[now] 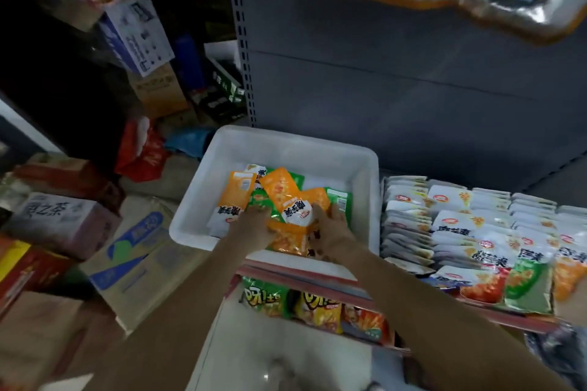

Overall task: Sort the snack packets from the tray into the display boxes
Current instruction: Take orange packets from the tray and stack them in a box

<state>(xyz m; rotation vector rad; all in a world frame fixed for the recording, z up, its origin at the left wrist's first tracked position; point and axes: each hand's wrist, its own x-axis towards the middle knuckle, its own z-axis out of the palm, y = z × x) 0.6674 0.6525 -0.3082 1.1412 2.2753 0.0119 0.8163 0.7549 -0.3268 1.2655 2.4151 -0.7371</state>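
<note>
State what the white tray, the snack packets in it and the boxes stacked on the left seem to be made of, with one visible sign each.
White rectangular tray: probably moulded plastic, matt; smooth walls and a rounded rim.
Orange and green snack packets: thin glossy plastic film, by the sheen and crinkles.
Brown stacked boxes: likely cardboard; dull brown faces with printed panels.

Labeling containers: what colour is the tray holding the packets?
White, plain, no pattern: the tray shows best in the head view.
</note>
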